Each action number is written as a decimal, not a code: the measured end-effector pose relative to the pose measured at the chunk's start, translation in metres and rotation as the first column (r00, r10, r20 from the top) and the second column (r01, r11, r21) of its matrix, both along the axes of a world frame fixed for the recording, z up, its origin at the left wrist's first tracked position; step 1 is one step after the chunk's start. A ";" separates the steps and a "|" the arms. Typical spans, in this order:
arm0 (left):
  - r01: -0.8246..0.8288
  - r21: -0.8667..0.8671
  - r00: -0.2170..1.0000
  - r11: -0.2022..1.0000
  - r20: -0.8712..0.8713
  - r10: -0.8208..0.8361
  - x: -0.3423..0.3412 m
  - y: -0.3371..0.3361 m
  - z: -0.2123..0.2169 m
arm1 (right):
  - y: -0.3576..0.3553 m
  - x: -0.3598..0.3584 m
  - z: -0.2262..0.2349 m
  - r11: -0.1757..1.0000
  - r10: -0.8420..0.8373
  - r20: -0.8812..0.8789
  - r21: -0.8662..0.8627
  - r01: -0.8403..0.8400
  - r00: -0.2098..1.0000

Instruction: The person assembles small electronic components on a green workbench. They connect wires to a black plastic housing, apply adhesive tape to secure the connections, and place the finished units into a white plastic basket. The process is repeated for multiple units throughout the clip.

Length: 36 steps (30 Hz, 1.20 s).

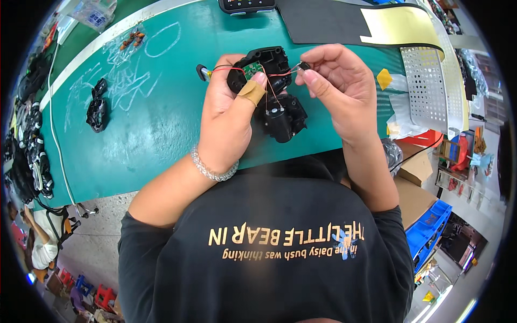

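The black casing (265, 57) sat in the left hand (225, 110), over the near part of the green table (161, 148); whether it touched the tabletop could not be told. It looked like hard, stiff plastic, probably light and a little slick. The motor (277, 126), in a 2nd black piece just on the near side of the casing, was likely the heaviest bit. The circuit board (252, 70) in the casing and the thin wires (273, 91) running to the motor seemed the fragile parts, so the casing's rim and the motor's round body looked like the safer holds, with no pull on the wires.

The left hand was curled around the casing, its taped thumb pressed at the board's edge. The right hand (344, 89), just right of the casing, pinched a small black part (304, 65) at the wire ends between thumb and forefinger.

Left of the casing lay a black cable bundle (97, 107) and pale scribbles (126, 75). Beyond it were a phone (246, 5) and a dark mat (323, 24); to its right stood a metal sheet (425, 91) full of holes. Farther right and nearer than the casing was a blue bin (431, 223); far off to its left, on the near side, were red stools (105, 297).
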<state>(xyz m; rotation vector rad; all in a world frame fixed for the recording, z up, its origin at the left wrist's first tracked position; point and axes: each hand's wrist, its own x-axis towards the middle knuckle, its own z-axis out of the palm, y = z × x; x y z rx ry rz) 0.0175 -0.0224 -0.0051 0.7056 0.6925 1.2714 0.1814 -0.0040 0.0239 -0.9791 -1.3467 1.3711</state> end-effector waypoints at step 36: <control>-0.132 0.183 0.974 0.974 -0.161 0.162 -0.001 0.003 -0.002 | 0.016 -0.005 -0.014 0.980 0.101 0.021 -0.173 -0.095 0.995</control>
